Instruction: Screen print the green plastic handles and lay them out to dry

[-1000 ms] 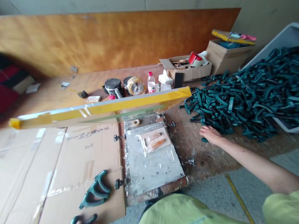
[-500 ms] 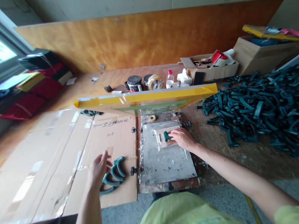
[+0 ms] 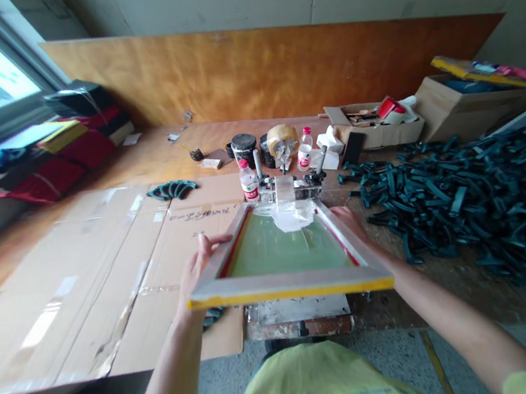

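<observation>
A screen printing frame (image 3: 287,280) with a pale green mesh and yellow tape along its front edge slants low over a grey base plate (image 3: 302,309). My left hand (image 3: 200,258) is at its left rail, fingers against the edge. On the opposite rail is my right hand (image 3: 351,222), partly hidden behind the frame. A hinge clamp (image 3: 286,187) joins the frame's far end to the base. The frame covers most of the plate, including where a dark green piece was placed. Similar curved pieces (image 3: 213,316) show partly beneath its left corner.
A large heap of dark green curved parts (image 3: 470,202) lies at right. Cardboard (image 3: 105,277) covers the left, with a few curved pieces (image 3: 172,190) at its back. Behind the clamp stand bottles (image 3: 304,150), a black tub (image 3: 245,148) and a tape roll (image 3: 282,140).
The frame has swung down from its raised position over the plate. My right hand has left the small green piece, and both hands are now at the frame's sides.
</observation>
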### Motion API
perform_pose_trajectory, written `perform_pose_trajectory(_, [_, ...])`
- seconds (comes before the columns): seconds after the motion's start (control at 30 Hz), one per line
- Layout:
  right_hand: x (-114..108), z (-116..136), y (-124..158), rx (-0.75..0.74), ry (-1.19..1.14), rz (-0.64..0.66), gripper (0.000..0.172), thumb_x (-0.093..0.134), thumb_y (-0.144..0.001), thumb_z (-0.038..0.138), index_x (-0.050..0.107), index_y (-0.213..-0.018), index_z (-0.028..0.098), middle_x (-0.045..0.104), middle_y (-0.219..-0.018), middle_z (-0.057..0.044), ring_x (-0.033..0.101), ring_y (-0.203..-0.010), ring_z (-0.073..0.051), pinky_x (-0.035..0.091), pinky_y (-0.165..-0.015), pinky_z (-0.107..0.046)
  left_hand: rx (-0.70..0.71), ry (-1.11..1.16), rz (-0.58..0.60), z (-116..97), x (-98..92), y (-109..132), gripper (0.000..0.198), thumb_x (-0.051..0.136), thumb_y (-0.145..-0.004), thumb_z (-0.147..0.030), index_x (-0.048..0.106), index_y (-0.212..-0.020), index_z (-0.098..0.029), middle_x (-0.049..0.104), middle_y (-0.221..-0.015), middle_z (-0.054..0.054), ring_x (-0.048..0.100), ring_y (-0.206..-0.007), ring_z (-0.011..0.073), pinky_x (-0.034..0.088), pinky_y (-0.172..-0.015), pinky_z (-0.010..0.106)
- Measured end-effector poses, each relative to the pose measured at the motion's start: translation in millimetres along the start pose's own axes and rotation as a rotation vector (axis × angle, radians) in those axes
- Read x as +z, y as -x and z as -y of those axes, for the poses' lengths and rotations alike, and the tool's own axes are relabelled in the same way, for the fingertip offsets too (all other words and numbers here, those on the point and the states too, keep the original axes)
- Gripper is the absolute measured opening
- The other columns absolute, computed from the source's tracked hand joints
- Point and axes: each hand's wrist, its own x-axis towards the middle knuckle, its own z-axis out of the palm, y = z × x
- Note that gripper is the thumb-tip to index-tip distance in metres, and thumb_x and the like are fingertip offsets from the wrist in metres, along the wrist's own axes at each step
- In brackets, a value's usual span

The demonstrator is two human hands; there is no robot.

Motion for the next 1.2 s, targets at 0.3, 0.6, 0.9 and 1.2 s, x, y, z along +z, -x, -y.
perform_pose_trajectory(0.3, [14.9,62.0,-89.7,-0.327,0.132,0.168,0.041,0.069,-0.078,0.015,0.060,-0.119,0.015,0.060,-0.119,-0.013,0.054,-0.112,-0.026,0.046,-0.095,-0.038,-0.262,-0.109,0.096,152.9,-5.2,20.2,0.088,0.062,-0.076,-0.064,0.038,-0.149,-0.021,0.069,-0.080,0.001,0.067,-0.073,0.0200,0.053,-0.065,0.029])
perform_pose_trajectory(0.6, [20.4,57.5,-37.8,-0.469,0.166,0.410,0.017,0.055,-0.080,0.006,0.066,-0.087,0.017,0.068,-0.089,-0.008,0.060,-0.087,-0.021,0.045,-0.075,-0.029,-0.312,-0.098,0.111,162.4,-6.1,18.1,0.081,0.060,-0.076,-0.066,0.046,-0.143,-0.021,0.070,-0.083,0.002,0.067,-0.077,0.0203,0.051,-0.065,0.027])
perform_pose_trajectory(0.9, [3.7,51.9,-29.1,-0.605,0.084,0.395,0.015,0.056,-0.079,0.005,0.063,-0.076,0.018,0.064,-0.078,-0.004,0.056,-0.080,-0.019,0.042,-0.074,-0.029,-0.305,-0.059,0.088,160.0,-3.3,20.3,0.073,0.062,-0.077,-0.063,0.052,-0.135,-0.020,0.069,-0.080,0.002,0.067,-0.073,0.0199,0.051,-0.063,0.028])
perform_pose_trajectory(1.2, [10.4,46.0,7.9,-0.585,-0.010,0.272,0.016,0.055,-0.088,0.011,0.069,-0.093,0.018,0.068,-0.090,-0.007,0.058,-0.090,-0.021,0.047,-0.083,-0.032,-0.307,-0.032,0.080,141.3,-1.9,25.1,0.072,0.064,-0.076,-0.061,0.053,-0.133,-0.019,0.071,-0.079,0.003,0.068,-0.070,0.0200,0.052,-0.060,0.028])
